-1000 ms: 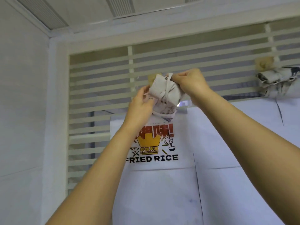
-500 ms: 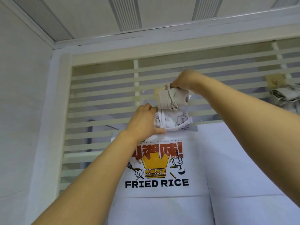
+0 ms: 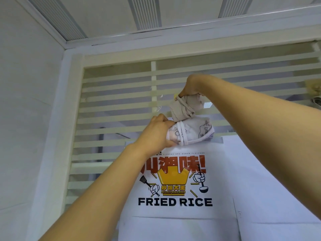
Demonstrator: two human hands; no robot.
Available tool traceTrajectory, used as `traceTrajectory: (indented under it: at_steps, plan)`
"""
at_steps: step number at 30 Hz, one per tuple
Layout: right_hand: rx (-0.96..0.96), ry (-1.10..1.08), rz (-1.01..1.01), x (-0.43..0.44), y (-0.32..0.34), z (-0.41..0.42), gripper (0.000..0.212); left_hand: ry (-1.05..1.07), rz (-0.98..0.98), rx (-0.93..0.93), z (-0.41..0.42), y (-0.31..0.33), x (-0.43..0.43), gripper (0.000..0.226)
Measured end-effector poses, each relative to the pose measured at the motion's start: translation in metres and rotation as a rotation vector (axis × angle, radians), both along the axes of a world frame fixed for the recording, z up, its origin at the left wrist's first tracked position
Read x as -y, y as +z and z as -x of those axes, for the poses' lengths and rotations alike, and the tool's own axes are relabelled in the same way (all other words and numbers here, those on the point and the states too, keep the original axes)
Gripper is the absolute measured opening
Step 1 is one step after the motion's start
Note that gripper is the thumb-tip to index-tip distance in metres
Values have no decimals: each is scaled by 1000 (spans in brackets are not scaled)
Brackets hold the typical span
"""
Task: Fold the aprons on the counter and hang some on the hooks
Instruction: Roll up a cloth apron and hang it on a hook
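Observation:
Two rolled apron bundles hang against the slatted partition (image 3: 121, 94). The upper bundle (image 3: 182, 108) is beige, tied round with its own strap. My right hand (image 3: 191, 86) pinches the top of it, right at a yellowish hook (image 3: 176, 96) that is mostly hidden. Directly below hangs a white printed bundle (image 3: 192, 132), also strap-tied. My left hand (image 3: 156, 131) grips that bundle's left end from the side.
A white FRIED RICE poster (image 3: 175, 202) is taped to the glass below the bundles. Another hook (image 3: 314, 86) with a bundle (image 3: 317, 100) shows at the far right edge. A white wall (image 3: 26, 119) closes the left side, with the ceiling above.
The camera tilted up and came closer. My right hand lifted the beige bundle to the hook. My left hand slid down onto the white bundle below.

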State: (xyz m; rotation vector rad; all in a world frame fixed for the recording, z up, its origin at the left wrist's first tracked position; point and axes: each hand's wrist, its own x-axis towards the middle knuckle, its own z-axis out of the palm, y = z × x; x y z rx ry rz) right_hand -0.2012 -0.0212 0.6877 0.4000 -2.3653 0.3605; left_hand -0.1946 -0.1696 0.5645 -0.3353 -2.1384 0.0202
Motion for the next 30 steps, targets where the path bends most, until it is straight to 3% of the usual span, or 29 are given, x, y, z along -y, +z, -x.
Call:
traceTrajectory:
  at_steps: [6, 10, 13, 15, 17, 20, 24, 30]
  plan:
    - [302, 98, 225, -8, 0, 29, 44, -112, -138, -14, 6, -8, 2, 64]
    - [213, 58, 115, -1, 2, 18, 40, -196, -254, -81, 10, -17, 3, 67]
    - [77, 162, 105, 0, -1, 11, 29, -308, -438, -123, 11, -23, 5, 69]
    - [109, 172, 90, 5, -2, 11, 21, -361, -491, -129, 9, -24, 1, 72]
    - [155, 106, 73, 14, -4, 10, 29, -382, -477, -147, 7, -25, -7, 74]
    - [-5, 19, -42, 22, -13, -1, 38, -334, -406, -193, 9, -19, -17, 75]
    - [-59, 22, -159, 24, -17, 5, 37, -310, -502, -150, 27, -9, -25, 90]
    - [-166, 44, -25, 15, -17, 23, 32, -329, -627, -247, 36, -1, -39, 92]
